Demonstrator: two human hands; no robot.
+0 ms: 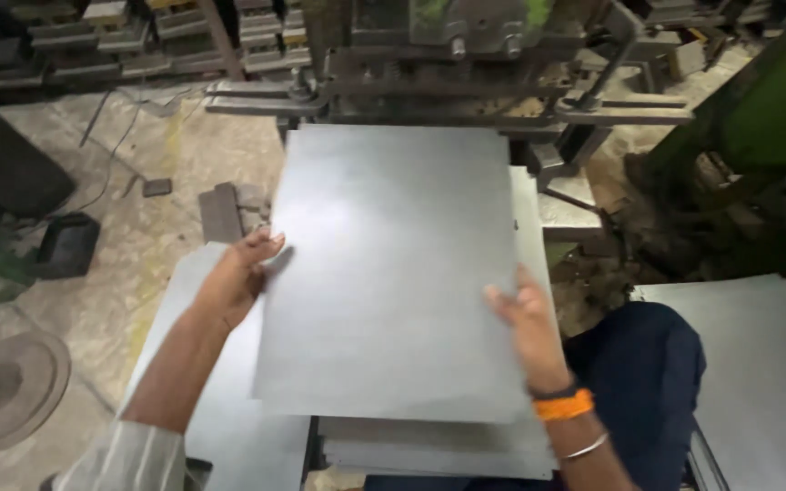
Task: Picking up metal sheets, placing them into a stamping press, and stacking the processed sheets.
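Steel sheet going toward the press, both hands on it

Gripping a grey metal sheet by its two side edges: left hand clamping the left edge w/ fingers curled over the top, thumb seemingly under; right hand pinching the right edge, fingers on top, orange band and thin bangle at the wrist. Holding it roughly flat, slightly raised, far edge pointing at the press machine and sitting just under its front bar. Hovering above a stack of like sheets, which is showing at the near end and along the right side. Cannot tell whether the far edge is touching the machine bed or floating just above it.

Judging the step: feeding or positioning the sheet at the machine, lifted off the stack, not seated yet. Reckoning the next move as needing both edges kept level and square to the bar, pushing fwd evenly so neither corner snags. Thin sheet, prob. flexing and sharp at the edges, so calling for a firm but careful pinch, fingers well clear of the tooling.

Lying around: another flat sheet off to the right beside a dark blue trouser knee, one more sheet on the left under the forearm, a round metal wheel on the concrete floor, racks of metal blocks at the back.
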